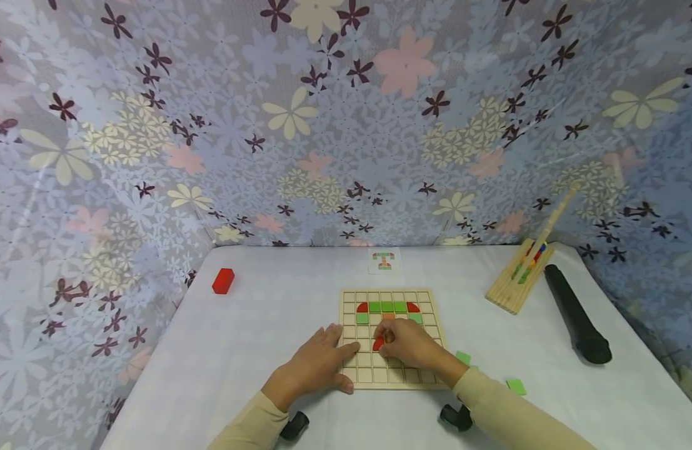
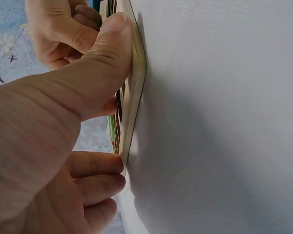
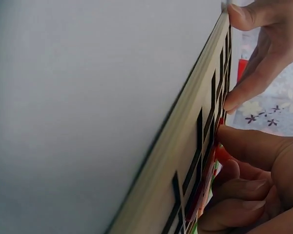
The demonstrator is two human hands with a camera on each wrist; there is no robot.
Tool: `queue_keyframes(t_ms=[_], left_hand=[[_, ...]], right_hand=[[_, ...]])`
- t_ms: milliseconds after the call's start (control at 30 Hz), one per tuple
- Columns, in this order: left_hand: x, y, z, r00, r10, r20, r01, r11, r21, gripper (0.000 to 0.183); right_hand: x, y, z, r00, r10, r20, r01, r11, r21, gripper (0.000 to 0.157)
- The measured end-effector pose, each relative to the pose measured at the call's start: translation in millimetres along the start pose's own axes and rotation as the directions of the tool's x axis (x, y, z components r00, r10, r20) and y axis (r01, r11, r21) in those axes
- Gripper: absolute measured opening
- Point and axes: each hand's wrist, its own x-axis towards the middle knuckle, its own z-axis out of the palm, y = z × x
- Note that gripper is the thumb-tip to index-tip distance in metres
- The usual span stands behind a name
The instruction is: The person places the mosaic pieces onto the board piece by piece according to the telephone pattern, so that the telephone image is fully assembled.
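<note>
A wooden grid board [image 1: 368, 376] lies flat on the white table. My left hand [image 1: 316, 361] rests at its left edge, with the thumb [image 2: 118, 41] on the near left corner and fingers spread. Over the middle of the grid, my right hand [image 1: 410, 344] pinches a red tile [image 1: 377, 344] with a curved edge, right at the cells; the thumb [image 3: 246, 144] presses on it. Farther up, a row of green tiles [image 1: 387, 307] runs between two red rounded tiles [image 1: 413, 307]. Below them sit a green tile [image 1: 362, 319] on each side and an orange tile [image 1: 388, 316].
A card [image 1: 384, 262] with a printed tile pattern lies behind the board. Loose green tiles [image 1: 516, 387] are at the right. A red block [image 1: 223, 281] stands far left. At far right are a wooden stand [image 1: 506, 295] with coloured pieces and a black club-shaped object [image 1: 573, 312].
</note>
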Motion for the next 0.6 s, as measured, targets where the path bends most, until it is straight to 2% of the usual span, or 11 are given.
queue_keyframes(t_ms=[300,600], left_hand=[[-0.8,-1.3,1.9,1.000,0.011,-0.008,-0.011,1.000,0.007,0.083],[-0.9,-0.3,-0.5,1.000,0.007,-0.009,-0.007,1.000,0.014,0.083]], right_hand=[[-2.8,-0.8,5.5,0.999,0.004,-0.043,-0.005,0.999,-0.037,0.016],[-3.6,-0.2,-2.1,0.999,-0.031,-0.023,0.028,0.994,-0.103,0.017]])
